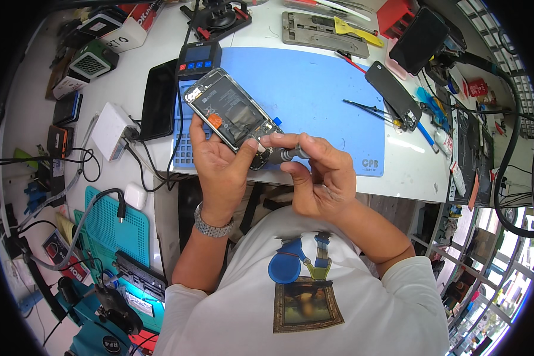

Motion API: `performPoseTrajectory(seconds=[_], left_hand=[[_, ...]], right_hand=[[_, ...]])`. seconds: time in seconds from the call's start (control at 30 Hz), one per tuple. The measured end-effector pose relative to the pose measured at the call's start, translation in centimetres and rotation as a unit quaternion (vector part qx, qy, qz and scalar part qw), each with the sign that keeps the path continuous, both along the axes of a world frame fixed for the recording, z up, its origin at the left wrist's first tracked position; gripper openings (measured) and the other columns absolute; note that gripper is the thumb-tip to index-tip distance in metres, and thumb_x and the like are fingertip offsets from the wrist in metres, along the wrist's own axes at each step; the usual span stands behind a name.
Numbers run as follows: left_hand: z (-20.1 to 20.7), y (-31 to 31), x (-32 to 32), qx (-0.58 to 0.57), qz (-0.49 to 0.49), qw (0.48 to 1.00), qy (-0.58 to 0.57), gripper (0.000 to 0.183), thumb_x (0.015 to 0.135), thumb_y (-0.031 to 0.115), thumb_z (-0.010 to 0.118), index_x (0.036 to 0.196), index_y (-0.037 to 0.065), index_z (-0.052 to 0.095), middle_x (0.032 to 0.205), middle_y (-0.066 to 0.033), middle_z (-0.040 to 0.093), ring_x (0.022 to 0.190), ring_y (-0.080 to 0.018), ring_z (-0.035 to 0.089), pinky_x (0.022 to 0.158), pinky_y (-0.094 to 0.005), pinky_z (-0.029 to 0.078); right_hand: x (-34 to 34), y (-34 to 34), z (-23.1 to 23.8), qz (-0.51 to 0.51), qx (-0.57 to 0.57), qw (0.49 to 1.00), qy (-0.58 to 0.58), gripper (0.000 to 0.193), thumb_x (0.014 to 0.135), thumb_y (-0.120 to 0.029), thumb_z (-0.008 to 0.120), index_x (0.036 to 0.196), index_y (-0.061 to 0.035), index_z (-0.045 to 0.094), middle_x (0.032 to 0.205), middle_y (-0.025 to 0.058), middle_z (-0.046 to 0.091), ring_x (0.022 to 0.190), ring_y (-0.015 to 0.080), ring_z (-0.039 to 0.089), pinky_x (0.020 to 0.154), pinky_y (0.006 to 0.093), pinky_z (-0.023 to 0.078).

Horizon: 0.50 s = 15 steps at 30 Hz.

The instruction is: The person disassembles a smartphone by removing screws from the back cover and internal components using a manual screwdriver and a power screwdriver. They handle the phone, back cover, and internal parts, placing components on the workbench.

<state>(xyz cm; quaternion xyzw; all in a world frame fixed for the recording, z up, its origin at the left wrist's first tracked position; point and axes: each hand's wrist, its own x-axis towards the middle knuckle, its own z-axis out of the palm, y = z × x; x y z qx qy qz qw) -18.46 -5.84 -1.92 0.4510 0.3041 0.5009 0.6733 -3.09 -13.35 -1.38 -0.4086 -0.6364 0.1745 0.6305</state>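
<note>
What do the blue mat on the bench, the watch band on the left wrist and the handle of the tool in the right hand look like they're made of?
Blue mat: probably silicone or rubber; matte, flat, no glare.
Watch band on the left hand: looks like metal; silvery links that catch the light.
Tool handle in the right hand: seemingly grey metal with a ribbed grip, though coated plastic is possible.

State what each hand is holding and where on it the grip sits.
The left hand holds the opened phone from underneath at its lower end, thumb on the edge. The right hand pinches a grey screwdriver by its handle, tip at the phone's bottom corner.
</note>
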Motion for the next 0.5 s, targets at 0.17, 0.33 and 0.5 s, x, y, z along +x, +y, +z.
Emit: performPoseTrajectory(seconds=[0.17, 0.33, 0.5], left_hand=[[0.0, 0.0, 0.2, -0.001, 0.009, 1.0, -0.01, 0.086, 0.092, -0.016, 0.064, 0.161, 0.002, 0.016, 0.138, -0.0218, 0.056, 0.125, -0.026, 0.064, 0.105, -0.038, 0.056], [-0.1, 0.0, 0.1, 0.012, 0.003, 1.0, 0.01, 0.089, 0.091, -0.016, 0.065, 0.161, 0.003, 0.014, 0.14, -0.023, 0.055, 0.127, -0.0275, 0.063, 0.107, -0.0399, 0.055], [0.0, -0.1, 0.0, 0.006, -0.006, 1.0, -0.002, 0.094, 0.087, -0.019, 0.063, 0.162, 0.003, 0.011, 0.142, -0.0248, 0.054, 0.127, -0.0296, 0.064, 0.106, -0.0405, 0.056]], right_hand=[[0.9, -0.6, 1.3, -0.024, 0.006, 0.999, -0.03, 0.065, 0.087, 0.022, 0.071, 0.144, -0.0073, 0.058, 0.121, 0.0172, 0.071, 0.109, 0.0301, 0.074, 0.089, 0.0387, 0.063], [0.9, -0.5, 2.0, -0.035, -0.034, 0.998, -0.036, 0.069, 0.083, 0.023, 0.073, 0.143, -0.0081, 0.059, 0.117, 0.0139, 0.071, 0.109, 0.0297, 0.074, 0.085, 0.0353, 0.063], [1.1, -0.7, 2.3, -0.055, 0.015, 0.994, -0.096, 0.071, 0.082, 0.028, 0.065, 0.143, -0.008, 0.059, 0.114, 0.0149, 0.07, 0.108, 0.0305, 0.074, 0.088, 0.0325, 0.064]])
